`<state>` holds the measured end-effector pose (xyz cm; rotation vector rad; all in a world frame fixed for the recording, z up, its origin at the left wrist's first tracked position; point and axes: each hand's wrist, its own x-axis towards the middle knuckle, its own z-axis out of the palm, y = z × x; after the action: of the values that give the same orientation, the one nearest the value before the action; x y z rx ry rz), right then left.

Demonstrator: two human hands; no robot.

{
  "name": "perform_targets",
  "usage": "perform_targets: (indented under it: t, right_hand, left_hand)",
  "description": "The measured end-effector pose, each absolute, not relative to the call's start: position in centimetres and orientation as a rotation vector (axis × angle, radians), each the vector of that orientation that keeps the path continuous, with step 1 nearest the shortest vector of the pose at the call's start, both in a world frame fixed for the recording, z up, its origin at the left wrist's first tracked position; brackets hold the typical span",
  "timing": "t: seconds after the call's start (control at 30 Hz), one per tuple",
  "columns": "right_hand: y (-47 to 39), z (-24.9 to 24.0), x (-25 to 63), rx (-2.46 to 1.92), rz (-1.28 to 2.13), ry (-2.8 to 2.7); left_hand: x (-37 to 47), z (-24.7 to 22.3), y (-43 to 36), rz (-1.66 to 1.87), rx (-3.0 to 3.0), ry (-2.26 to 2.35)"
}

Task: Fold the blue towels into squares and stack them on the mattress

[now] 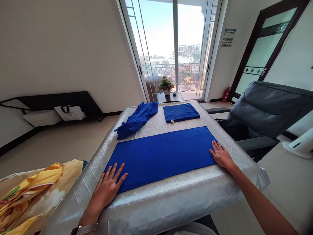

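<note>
Two hands lie flat, fingers spread, gripping nothing — left hand (pixel 107 186) on the near-left corner of the blue cloth (pixel 161 155), right hand (pixel 221 156) on its right edge. Cloth lies smoothed across the quilted table cover (pixel 171 202). Likely soft, light, limp — best pinched at corners; a folded towel (pixel 181 112) lies behind.
</note>
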<state>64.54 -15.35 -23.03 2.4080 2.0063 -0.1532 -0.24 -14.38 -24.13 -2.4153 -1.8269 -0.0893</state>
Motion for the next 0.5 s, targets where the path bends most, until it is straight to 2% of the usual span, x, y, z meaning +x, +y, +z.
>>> perform_targets:
  t: [0.33,0.5]
  right_hand:
    - [-15.4,-23.3,65.1,2.388,-0.18,2.007]
    - [-13.6,-21.1,61.2,2.371,-0.169,2.078]
  left_hand:
    - [-1.6,-23.1,-13.9,0.119,-2.446,-1.945]
    - [-2.3,-22.2,-11.5,-0.068,-2.23,-2.124]
